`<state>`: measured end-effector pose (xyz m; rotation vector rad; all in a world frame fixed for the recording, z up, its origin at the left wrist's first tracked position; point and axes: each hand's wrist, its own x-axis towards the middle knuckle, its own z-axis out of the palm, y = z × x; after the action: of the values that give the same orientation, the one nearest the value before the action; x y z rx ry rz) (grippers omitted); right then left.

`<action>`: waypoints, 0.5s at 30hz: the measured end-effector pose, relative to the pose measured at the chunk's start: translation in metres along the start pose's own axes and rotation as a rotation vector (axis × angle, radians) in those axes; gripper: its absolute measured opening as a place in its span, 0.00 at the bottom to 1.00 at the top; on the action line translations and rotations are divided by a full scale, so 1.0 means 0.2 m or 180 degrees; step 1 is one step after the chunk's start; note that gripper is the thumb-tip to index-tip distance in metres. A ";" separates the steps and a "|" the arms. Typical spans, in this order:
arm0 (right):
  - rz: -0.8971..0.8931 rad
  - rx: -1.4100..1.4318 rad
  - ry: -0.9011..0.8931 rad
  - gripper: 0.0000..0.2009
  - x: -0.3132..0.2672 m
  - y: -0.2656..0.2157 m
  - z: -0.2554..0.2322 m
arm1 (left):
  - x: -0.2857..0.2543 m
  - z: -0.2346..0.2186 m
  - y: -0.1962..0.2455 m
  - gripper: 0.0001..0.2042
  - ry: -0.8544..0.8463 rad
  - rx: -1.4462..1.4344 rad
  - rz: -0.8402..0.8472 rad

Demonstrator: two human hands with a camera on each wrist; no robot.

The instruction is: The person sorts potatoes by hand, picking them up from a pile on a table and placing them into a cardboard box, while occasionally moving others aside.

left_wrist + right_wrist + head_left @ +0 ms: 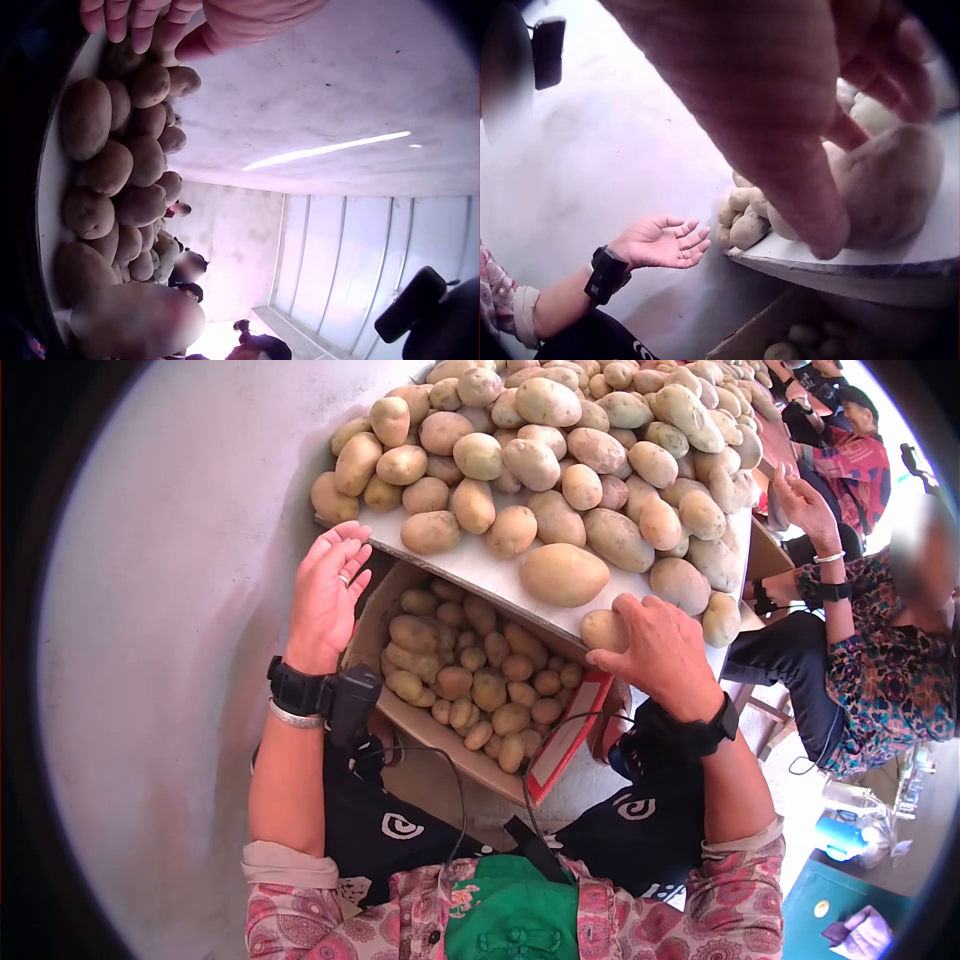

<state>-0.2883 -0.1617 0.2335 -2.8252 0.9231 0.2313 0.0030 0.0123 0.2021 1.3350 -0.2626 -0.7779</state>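
My right hand [665,650] grips a potato [603,630] at the table's front edge. The right wrist view shows the thumb and fingers of that hand [772,105] around the potato [896,187]. A large potato [564,575] lies close by, before a heap of potatoes [590,450]. At the table's left corner my left hand [328,595] is held with its fingers extended and nothing in it; it also shows in the left wrist view [247,22] and the right wrist view [660,244].
Below the table edge stands a cardboard box [400,722] of smaller potatoes [490,685], with a red-and-white flap [567,745]. A pale wall [170,610] rises at the left. A person in a patterned top [890,660] sits at the right, others farther back.
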 end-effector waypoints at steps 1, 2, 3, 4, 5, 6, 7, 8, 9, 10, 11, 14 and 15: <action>-0.0158 0.0075 0.0306 0.24 -0.01 0.00 0.04 | 0.01 -0.01 -0.01 0.13 -0.0022 -0.0004 -0.0007; -0.0317 0.0155 0.0609 0.24 -0.01 0.01 0.07 | 0.01 -0.01 -0.01 0.13 -0.0042 -0.0005 -0.0018; -0.0315 0.0163 0.0606 0.24 -0.01 0.01 0.08 | 0.01 -0.01 -0.01 0.13 -0.0042 0.0003 -0.0022; -0.0300 0.0224 0.0503 0.24 0.00 0.01 0.09 | 0.00 -0.01 -0.01 0.12 -0.0062 -0.0010 -0.0024; -0.0294 0.0278 0.0400 0.24 0.00 0.01 0.09 | 0.00 -0.01 -0.01 0.12 -0.0076 -0.0031 -0.0023; -0.0307 0.0275 0.0394 0.24 0.00 0.00 0.09 | -0.01 -0.01 -0.01 0.12 -0.0062 -0.0036 -0.0023; -0.0243 0.0205 0.0206 0.24 0.00 -0.02 0.09 | -0.01 -0.01 -0.01 0.11 -0.0071 -0.0038 -0.0015; -0.0178 0.0132 0.0024 0.24 -0.01 -0.04 0.09 | 0.00 0.00 0.00 0.11 -0.0083 -0.0040 -0.0003; -0.0292 0.0167 -0.0064 0.24 -0.01 -0.06 0.09 | 0.00 0.00 0.00 0.11 -0.0090 -0.0054 0.0026; -0.0402 0.0194 -0.0139 0.24 -0.01 -0.08 0.08 | 0.01 -0.01 0.00 0.11 -0.0090 -0.0043 0.0002; -0.0614 0.0409 -0.0147 0.24 -0.02 -0.09 0.09 | 0.01 -0.01 -0.01 0.10 -0.0092 -0.0035 -0.0023; -0.0812 0.1019 -0.0373 0.24 -0.05 -0.22 0.12 | 0.01 -0.01 -0.01 0.10 -0.0077 -0.0049 0.0013; -0.0950 0.1319 -0.0299 0.24 -0.06 -0.27 0.14 | 0.01 -0.01 -0.01 0.10 -0.0088 -0.0037 0.0026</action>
<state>-0.2682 -0.1070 0.2139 -2.4954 0.4548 0.1157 0.0046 0.0136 0.1992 1.3121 -0.2849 -0.7904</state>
